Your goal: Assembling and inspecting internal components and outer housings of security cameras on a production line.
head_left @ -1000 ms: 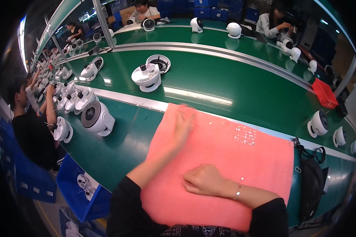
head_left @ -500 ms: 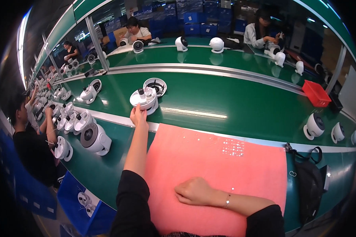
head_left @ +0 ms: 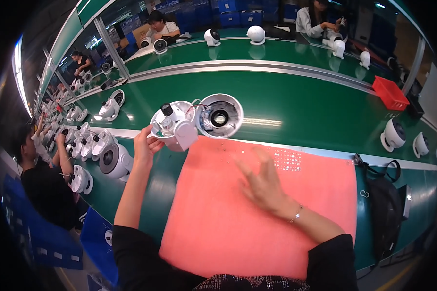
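An opened white security camera housing (head_left: 183,136) is in my left hand (head_left: 144,147), whose fingers grip it from the left side. A black knob-like part stands up inside this half. Thin wires join it to the round front shell (head_left: 234,116), which hangs at its right with its hollow inside and dark centre ring showing. Over the pink foam mat (head_left: 218,213), my right hand (head_left: 266,186) is raised with fingers apart and nothing seen in them. Its fingertips are smeared by motion. Close to them, several small shiny round pieces (head_left: 287,160) lie in rows on the mat.
White cameras (head_left: 116,160) crowd the bench at left, beside a co-worker (head_left: 43,184). A green conveyor (head_left: 301,106) runs behind the mat. A red basket (head_left: 391,93) and finished-looking cameras (head_left: 393,135) stand at right, with a black bag (head_left: 386,213) nearer. Blue bins (head_left: 99,247) sit low left.
My left hand has brought the camera nearer, off the conveyor, and its front shell now faces up at the right. My right hand has opened from a fist and moved forward toward the small pieces.
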Tool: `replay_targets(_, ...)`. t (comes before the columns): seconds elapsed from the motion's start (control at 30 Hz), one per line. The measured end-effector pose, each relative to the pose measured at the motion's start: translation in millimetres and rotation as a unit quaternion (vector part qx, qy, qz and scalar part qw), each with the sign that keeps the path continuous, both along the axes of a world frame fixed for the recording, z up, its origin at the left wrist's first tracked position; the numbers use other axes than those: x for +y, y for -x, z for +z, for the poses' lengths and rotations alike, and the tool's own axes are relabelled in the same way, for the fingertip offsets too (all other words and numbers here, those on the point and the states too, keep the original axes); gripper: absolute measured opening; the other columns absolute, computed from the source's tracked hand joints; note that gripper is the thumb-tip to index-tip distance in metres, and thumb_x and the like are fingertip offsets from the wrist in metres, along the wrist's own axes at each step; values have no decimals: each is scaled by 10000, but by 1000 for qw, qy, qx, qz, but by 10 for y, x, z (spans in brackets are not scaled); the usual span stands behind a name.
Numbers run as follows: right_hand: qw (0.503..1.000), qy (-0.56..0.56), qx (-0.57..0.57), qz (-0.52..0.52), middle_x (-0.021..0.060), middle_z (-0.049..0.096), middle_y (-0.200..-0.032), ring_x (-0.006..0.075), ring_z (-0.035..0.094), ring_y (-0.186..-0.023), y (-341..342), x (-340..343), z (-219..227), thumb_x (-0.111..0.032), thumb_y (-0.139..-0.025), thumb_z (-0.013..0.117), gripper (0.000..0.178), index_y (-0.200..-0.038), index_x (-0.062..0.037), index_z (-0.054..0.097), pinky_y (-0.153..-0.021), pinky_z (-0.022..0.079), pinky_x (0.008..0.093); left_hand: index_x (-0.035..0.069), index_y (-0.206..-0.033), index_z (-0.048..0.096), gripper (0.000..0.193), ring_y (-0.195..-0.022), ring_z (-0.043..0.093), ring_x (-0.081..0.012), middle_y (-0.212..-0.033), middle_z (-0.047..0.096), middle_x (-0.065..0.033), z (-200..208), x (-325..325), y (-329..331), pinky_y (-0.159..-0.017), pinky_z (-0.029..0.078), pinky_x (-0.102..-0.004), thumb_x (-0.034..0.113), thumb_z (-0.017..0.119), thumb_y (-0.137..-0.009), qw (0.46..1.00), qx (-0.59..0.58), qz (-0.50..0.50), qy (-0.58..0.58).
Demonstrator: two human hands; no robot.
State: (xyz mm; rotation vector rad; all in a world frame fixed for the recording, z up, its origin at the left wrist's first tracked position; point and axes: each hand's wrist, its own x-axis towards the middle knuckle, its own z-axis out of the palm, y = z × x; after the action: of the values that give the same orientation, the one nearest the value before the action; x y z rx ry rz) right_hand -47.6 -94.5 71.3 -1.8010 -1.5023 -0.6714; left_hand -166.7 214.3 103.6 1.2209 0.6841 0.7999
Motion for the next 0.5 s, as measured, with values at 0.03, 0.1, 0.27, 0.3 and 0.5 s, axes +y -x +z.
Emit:
replay_targets(0.03,1000,-17,-10,-25,180,299,-1238,416,363,-1138,-83,-22,64,-23,-714,628,661,-1323,-198,436,-900,408,480,2,-1031,531,395,-709,646,-190,-837,629,-142,100,-133,24,-588,548,-267,331,572,-816,1000,1,-2,2)
replay_targets(0.1,998,-35,-9,-50,179,255,-1267,457,300,-1198,-139,-69,194,32,-696,639,673,-1287,-250,485,-946,384,514,5,-1048,529,371,-690,639,-160,-817,631,-111,220,-306,160,-556,541,-262,310,534,-837,999,7,-35,-24)
replay_targets(0.27,993,-105,-41,42,140,336,-1223,465,347,-1195,-216,-237,377,31,-632,714,462,-1022,-194,610,-960,400,513,0,-1134,525,373,-891,601,-138,-1025,606,-66,321,-544,180,-716,493,-265,253,484,-864,989,-46,-119,-80)
replay_targets(0.3,985,-146,-74,59,140,413,-1188,458,368,-1192,-233,-255,392,25,-624,721,380,-926,-173,603,-950,410,519,-6,-1125,533,359,-935,589,-147,-1030,606,-69,325,-536,179,-786,479,-272,241,482,-869,982,-57,-157,-87)
replay_targets(0.5,916,2,299,267,99,607,-963,237,625,-873,-3,-563,831,-107,-655,783,468,-1043,-17,538,-731,506,318,-52,-1118,583,328,-961,586,-146,-1076,617,-97,156,-582,13,-834,469,-266,168,551,-876,902,70,-419,-69)
